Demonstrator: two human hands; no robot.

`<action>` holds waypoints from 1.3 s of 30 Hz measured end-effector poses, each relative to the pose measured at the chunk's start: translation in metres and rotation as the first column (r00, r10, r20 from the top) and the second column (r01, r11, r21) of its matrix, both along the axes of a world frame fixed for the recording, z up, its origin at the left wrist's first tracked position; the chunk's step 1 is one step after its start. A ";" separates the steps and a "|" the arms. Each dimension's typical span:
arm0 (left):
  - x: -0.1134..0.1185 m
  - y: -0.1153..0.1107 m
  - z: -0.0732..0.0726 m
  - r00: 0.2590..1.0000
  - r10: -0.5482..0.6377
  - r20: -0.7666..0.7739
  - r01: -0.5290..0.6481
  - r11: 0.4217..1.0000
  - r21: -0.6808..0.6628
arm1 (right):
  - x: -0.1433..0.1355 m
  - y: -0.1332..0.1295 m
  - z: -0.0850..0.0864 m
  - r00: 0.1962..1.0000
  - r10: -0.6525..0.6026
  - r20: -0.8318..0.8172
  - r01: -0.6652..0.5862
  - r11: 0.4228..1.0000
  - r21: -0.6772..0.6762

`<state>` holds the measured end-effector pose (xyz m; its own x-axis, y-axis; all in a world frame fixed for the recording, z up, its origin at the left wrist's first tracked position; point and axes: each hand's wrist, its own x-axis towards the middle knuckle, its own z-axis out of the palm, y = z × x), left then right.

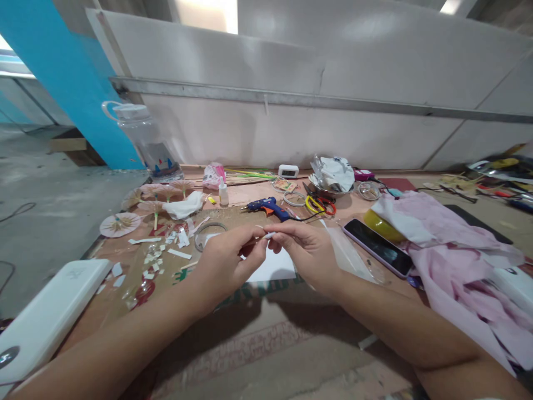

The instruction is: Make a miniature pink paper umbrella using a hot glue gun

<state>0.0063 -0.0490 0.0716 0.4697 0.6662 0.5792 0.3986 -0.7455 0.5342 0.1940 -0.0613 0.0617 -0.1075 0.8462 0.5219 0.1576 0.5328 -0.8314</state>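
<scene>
Over the middle of the cardboard-covered table, my left hand [227,258] and my right hand [311,253] meet, each closed in a fingertip pinch. Between them is a thin stick with a small white strip [270,235] at it, perhaps paper wound round the stick; the fingers hide part of it. Below the hands lies a white paper sheet [275,266]. A blue glue gun [268,208] rests just beyond my fingers. Small paper parasols [120,225] stand or lie at the left, with loose white paper pieces [154,261] nearer my left hand.
Behind are a glue bottle [224,194], thin sticks [250,176], scissors [320,206] and a bowl holding crumpled plastic [333,175]. A water jug [152,144] stands back left. A phone [377,247] and pink cloth [458,278] lie right, a white case [62,311] left.
</scene>
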 end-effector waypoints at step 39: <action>0.007 -0.003 -0.007 0.996 0.039 0.079 -0.025 0.985 -0.170 | -0.019 -0.006 -0.010 0.931 0.033 -0.364 -0.127 0.963 -0.237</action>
